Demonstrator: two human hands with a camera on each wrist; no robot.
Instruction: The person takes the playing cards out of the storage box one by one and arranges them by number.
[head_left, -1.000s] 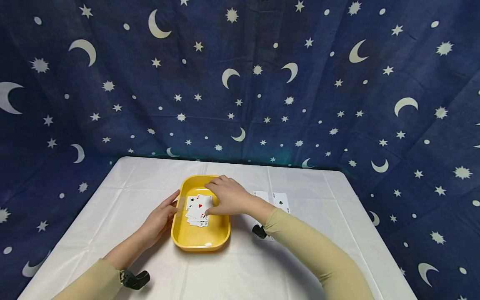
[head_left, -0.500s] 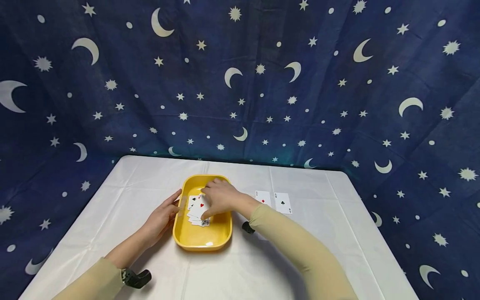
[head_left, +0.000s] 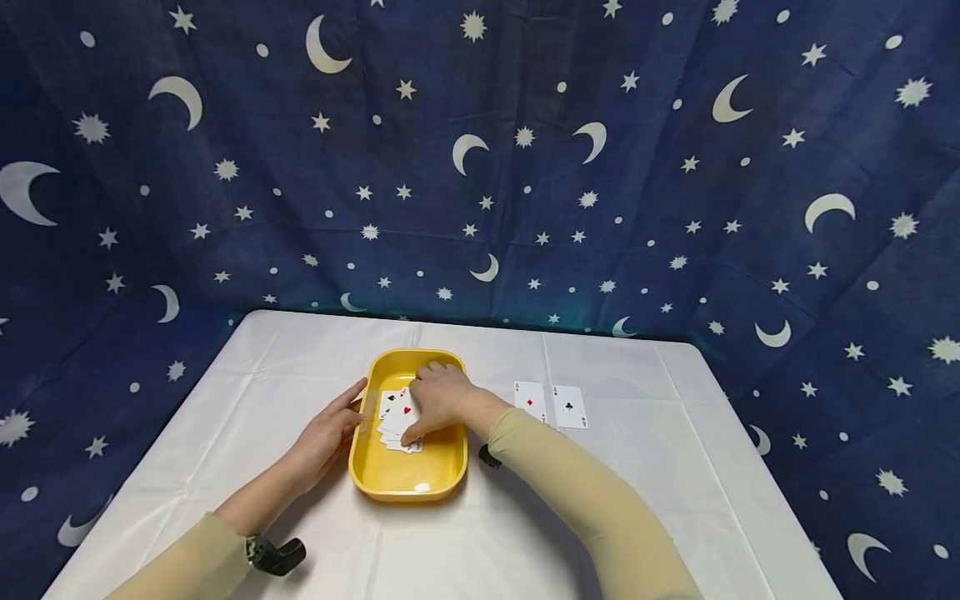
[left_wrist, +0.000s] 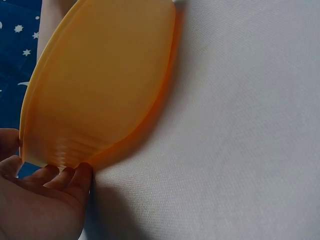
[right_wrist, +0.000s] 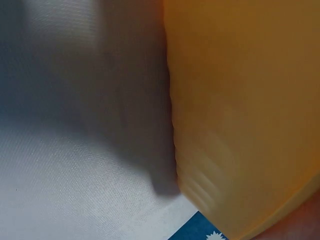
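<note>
A yellow tray (head_left: 408, 479) stands left of the middle of the white table. Inside it lies a loose pile of face-up playing cards, with an ace of hearts (head_left: 403, 421) on top. My left hand (head_left: 326, 433) holds the tray's left side; the left wrist view has its thumb at the rim and its fingers (left_wrist: 80, 180) against the outer wall. My right hand (head_left: 442, 402) reaches over the right rim, its thumb on the pile's lower right part. The other right fingertips are mostly hidden, so whether they pinch a card cannot be told.
On the table to the right lie an ace of diamonds (head_left: 529, 398) and an ace of clubs (head_left: 571, 407), side by side; the right sleeve (head_left: 577, 492) covers the diamond card's lower edge. A dark blue cloth (head_left: 517, 275) with moons and stars hangs behind the table.
The right thumb has slid down and left over the pile, and the right forearm has shifted left. A card edge seen below that forearm is now hidden. The left hand keeps its place.
</note>
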